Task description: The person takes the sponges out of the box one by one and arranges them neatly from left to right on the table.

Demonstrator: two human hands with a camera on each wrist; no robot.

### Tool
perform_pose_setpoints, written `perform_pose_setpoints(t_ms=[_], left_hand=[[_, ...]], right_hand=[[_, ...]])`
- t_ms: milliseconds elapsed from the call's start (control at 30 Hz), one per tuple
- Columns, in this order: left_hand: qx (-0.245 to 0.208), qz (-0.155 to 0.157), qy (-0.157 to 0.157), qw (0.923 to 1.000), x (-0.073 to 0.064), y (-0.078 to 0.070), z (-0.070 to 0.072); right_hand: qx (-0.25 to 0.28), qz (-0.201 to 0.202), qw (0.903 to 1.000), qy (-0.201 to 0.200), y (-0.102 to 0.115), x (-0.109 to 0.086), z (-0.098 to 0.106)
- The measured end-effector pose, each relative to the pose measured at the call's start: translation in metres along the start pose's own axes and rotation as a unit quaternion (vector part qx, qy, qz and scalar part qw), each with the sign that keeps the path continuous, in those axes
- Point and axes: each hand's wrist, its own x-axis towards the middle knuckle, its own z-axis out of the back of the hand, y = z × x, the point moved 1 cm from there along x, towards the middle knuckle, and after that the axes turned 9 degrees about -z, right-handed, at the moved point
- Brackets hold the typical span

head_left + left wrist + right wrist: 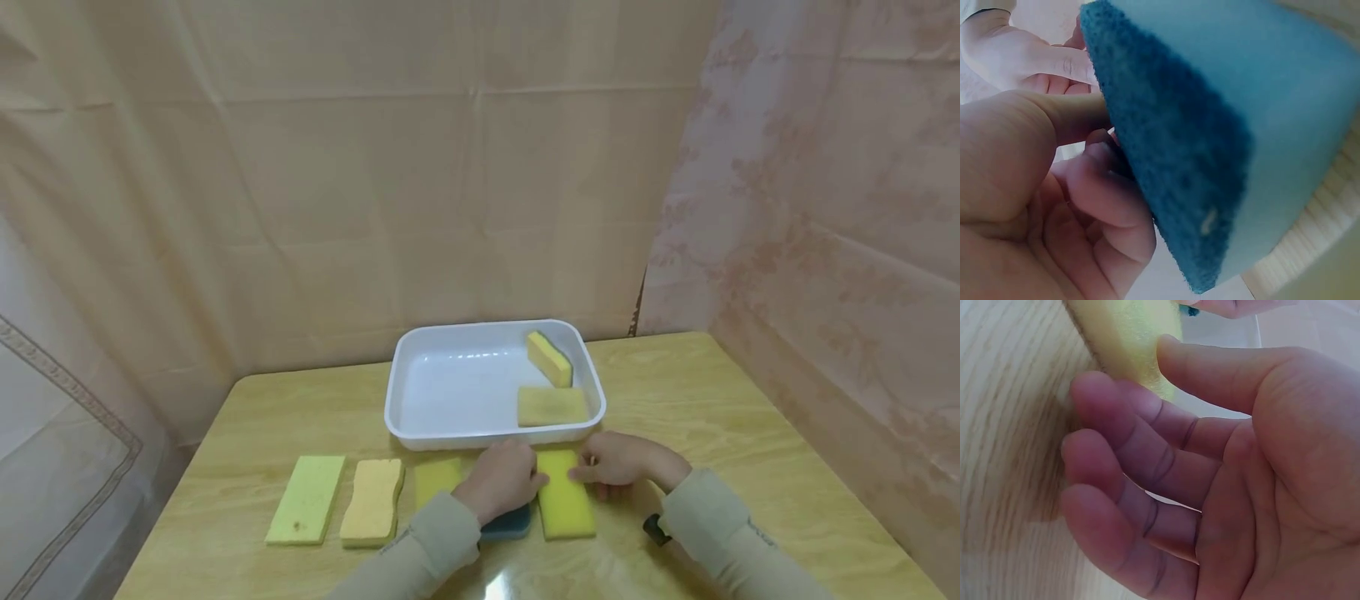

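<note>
"Sponge, bright yellow, between the hands: why touch it from both sides?"

"Probably to steady or square it. It lies on the bench, a long edge facing each hand, its far end near the tray."

"What is the right hand doing?"

"Pinching lightly, thumb on the sponge's edge with the index finger close against it. The other fingers bend loosely, palm turned inward; the forearm slants in from the lower right."

"And the left hand?"

"Fingers curled, thumb at the opposite edge. The blue sponge hides the fingertips from the left wrist camera, so I can't tell whether they pinch or merely press."

"Is the blue one held?"

"I doubt it; the left hand seems to arch over it. Left of that hand come an olive sponge, a wavy sponge and a green sponge, spaced, I'd guess, for easy picking."

"Inside the tray?"

"Beyond the hands, at its right end: a flat sponge, and a tilted sponge, apparently on its edge."
</note>
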Motion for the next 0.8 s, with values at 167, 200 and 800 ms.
perform_pose_setpoints(t_ms=[167, 200, 800], left_hand=[[0.008, -0.016, -0.007, 0.9998, -0.003, 0.001, 0.000], [0.010, -0.019, -0.009, 0.9997, -0.003, 0.001, 0.000], [0.009, -0.049, -0.009, 0.9987, -0.004, -0.003, 0.018]], right_hand=[[0.004, 0.019, 0.9998, 0.001, -0.001, -0.003, 0.003], [0.004, 0.024, 0.9997, 0.000, -0.001, -0.004, 0.004], [0.013, 0.079, 0.9962, 0.034, 0.012, -0.020, 0.024]])
